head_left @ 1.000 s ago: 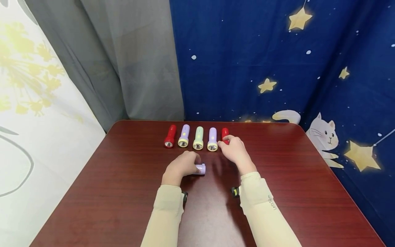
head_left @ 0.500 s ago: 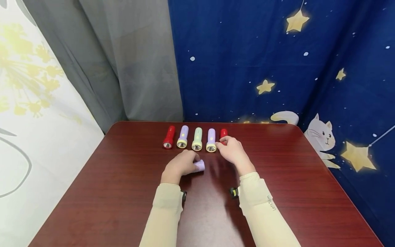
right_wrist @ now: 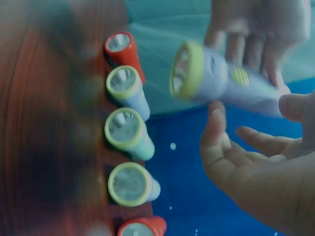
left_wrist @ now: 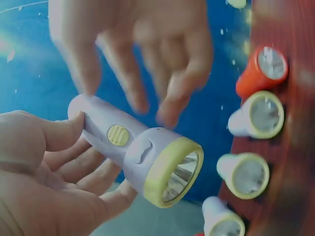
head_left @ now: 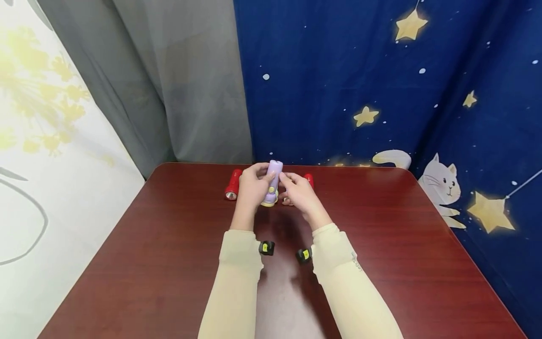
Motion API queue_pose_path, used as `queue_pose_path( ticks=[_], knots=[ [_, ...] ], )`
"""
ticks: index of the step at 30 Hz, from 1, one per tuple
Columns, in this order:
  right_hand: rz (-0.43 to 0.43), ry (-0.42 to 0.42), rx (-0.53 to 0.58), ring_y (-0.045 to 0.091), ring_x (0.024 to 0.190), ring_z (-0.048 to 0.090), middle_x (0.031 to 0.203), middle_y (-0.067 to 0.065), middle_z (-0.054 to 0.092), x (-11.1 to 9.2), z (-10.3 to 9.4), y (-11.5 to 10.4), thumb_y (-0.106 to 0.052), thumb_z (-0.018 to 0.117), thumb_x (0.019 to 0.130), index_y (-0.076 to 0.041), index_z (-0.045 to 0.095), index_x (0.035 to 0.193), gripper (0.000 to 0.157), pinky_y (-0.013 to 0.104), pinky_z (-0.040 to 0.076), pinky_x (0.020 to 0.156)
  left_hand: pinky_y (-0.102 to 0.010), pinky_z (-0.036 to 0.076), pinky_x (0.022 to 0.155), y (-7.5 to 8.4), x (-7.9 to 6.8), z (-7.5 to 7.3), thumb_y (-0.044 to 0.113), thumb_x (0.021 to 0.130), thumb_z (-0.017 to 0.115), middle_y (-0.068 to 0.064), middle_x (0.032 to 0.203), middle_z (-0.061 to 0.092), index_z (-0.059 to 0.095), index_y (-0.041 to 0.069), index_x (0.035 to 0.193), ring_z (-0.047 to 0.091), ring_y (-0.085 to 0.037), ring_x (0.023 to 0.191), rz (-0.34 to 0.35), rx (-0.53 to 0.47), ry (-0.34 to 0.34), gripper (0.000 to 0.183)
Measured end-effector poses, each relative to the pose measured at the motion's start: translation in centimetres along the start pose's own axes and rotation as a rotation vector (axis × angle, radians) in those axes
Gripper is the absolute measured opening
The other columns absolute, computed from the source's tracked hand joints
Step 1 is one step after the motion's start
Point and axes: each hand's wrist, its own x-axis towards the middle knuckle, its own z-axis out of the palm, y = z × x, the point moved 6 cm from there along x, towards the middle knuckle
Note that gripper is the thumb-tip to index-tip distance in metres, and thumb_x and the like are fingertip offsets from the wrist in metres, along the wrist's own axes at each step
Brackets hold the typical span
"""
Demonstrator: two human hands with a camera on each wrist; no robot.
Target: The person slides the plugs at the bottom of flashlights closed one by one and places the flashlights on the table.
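Observation:
My left hand (head_left: 251, 190) holds a lilac flashlight (head_left: 274, 176) with a yellow head ring and a yellow switch, raised above the table. In the left wrist view the thumb lies on its body, the fingers behind it, and the lens points down to the right. My right hand (head_left: 300, 193) is close on the other side, its thumb at the tail end and its fingers loosely bent and apart from the body. Whether that thumb touches is hard to tell; the hand is blurred in the left wrist view.
Behind the hands runs a row of flashlights on the dark red table (head_left: 169, 245): red (head_left: 234, 184), lilac (right_wrist: 135, 101), mint green (right_wrist: 142, 147), lilac (left_wrist: 238, 123) and red (head_left: 309, 179). Grey and blue curtains (head_left: 305, 94) hang behind the table's far edge.
The left hand has lifted the lilac flashlight off the table and turned it lens-down toward me. The right hand has left the rightmost red flashlight and moved left beside the lilac one.

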Motion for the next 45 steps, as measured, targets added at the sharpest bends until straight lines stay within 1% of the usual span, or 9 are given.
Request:
queue_pose_path(
  ticks=[4, 8, 13, 17, 21, 28, 34, 40, 45],
  knots=[
    [-0.056, 0.037, -0.006, 0.036, 0.097, 0.073, 0.134, 0.022, 0.068, 0.1, 0.2, -1.3, -0.034, 0.052, 0.113, -0.007, 0.047, 0.156, 0.051, 0.027, 0.057, 0.066, -0.049, 0.056, 0.112, 0.9, 0.2, 0.6, 0.014, 0.103, 0.069, -0.021, 0.131, 0.074, 0.07, 0.002, 0.135, 0.074, -0.035, 0.122, -0.007, -0.043, 0.003, 0.034],
    [-0.063, 0.048, 0.044, 0.024, 0.085, 0.071, 0.128, 0.022, 0.069, -0.4, -0.2, -2.3, -0.033, 0.051, 0.113, -0.005, 0.051, 0.153, 0.049, 0.027, 0.059, 0.066, -0.049, 0.056, 0.112, 1.8, 0.2, 0.9, 0.011, 0.102, 0.07, -0.022, 0.131, 0.074, 0.07, 0.0, 0.134, 0.073, -0.036, 0.123, 0.023, -0.093, 0.012, 0.034],
    [-0.051, 0.041, 0.169, 0.013, 0.076, 0.073, 0.127, 0.023, 0.067, -0.9, -0.4, -2.8, -0.037, 0.048, 0.114, -0.002, 0.052, 0.152, 0.051, 0.028, 0.065, 0.071, -0.048, 0.057, 0.11, 2.3, -0.4, 1.3, 0.01, 0.103, 0.069, -0.021, 0.131, 0.075, 0.07, 0.001, 0.134, 0.073, -0.034, 0.123, 0.082, -0.064, 0.015, 0.032],
    [-0.048, 0.041, 0.226, 0.011, 0.077, 0.074, 0.135, 0.025, 0.064, -1.0, -0.5, -2.7, -0.038, 0.045, 0.115, -0.006, 0.047, 0.157, 0.053, 0.027, 0.066, 0.075, -0.047, 0.054, 0.114, 2.4, -0.7, 1.6, 0.017, 0.103, 0.07, -0.018, 0.136, 0.073, 0.07, 0.005, 0.136, 0.07, -0.031, 0.13, 0.104, -0.021, -0.021, 0.035],
    [-0.055, 0.036, 0.207, 0.011, 0.081, 0.075, 0.135, 0.023, 0.064, -1.1, -0.7, -2.6, -0.037, 0.044, 0.115, -0.01, 0.047, 0.158, 0.051, 0.03, 0.066, 0.081, -0.047, 0.051, 0.118, 2.1, -0.8, 1.6, 0.023, 0.1, 0.074, -0.015, 0.139, 0.072, 0.07, 0.009, 0.138, 0.068, -0.028, 0.134, 0.103, 0.008, -0.057, 0.04],
    [-0.099, 0.024, 0.161, 0.02, 0.083, 0.08, 0.128, 0.023, 0.07, -1.2, -1.3, -3.0, -0.03, 0.054, 0.112, -0.007, 0.056, 0.151, 0.045, 0.042, 0.066, 0.089, -0.047, 0.056, 0.111, 2.1, -0.8, 1.1, 0.02, 0.097, 0.078, -0.016, 0.132, 0.076, 0.071, 0.005, 0.132, 0.072, -0.029, 0.128, 0.118, -0.024, -0.093, 0.039],
    [-0.102, 0.035, 0.152, 0.016, 0.08, 0.08, 0.125, 0.023, 0.072, -1.2, -1.7, -2.9, -0.026, 0.056, 0.11, -0.005, 0.059, 0.148, 0.043, 0.044, 0.065, 0.09, -0.047, 0.055, 0.112, 2.4, -0.9, 1.2, 0.018, 0.096, 0.078, -0.017, 0.132, 0.076, 0.07, 0.003, 0.13, 0.071, -0.032, 0.13, 0.119, -0.029, -0.11, 0.038],
    [-0.092, 0.042, 0.15, 0.014, 0.081, 0.08, 0.127, 0.023, 0.071, -1.2, -2.1, -2.8, -0.035, 0.055, 0.112, -0.005, 0.062, 0.145, 0.046, 0.04, 0.065, 0.089, -0.05, 0.056, 0.111, 2.1, -0.8, 1.4, 0.023, 0.096, 0.08, -0.016, 0.134, 0.075, 0.07, 0.006, 0.132, 0.069, -0.032, 0.132, 0.096, -0.02, -0.119, 0.042],
    [-0.056, 0.061, 0.159, 0.014, 0.083, 0.081, 0.126, 0.023, 0.07, -1.2, -2.3, -2.5, -0.039, 0.053, 0.112, -0.004, 0.064, 0.142, 0.048, 0.038, 0.065, 0.089, -0.056, 0.054, 0.113, 1.8, -0.8, 1.4, 0.033, 0.094, 0.083, -0.013, 0.134, 0.075, 0.071, 0.01, 0.13, 0.07, -0.03, 0.131, 0.084, 0.028, -0.123, 0.045]
  ],
)
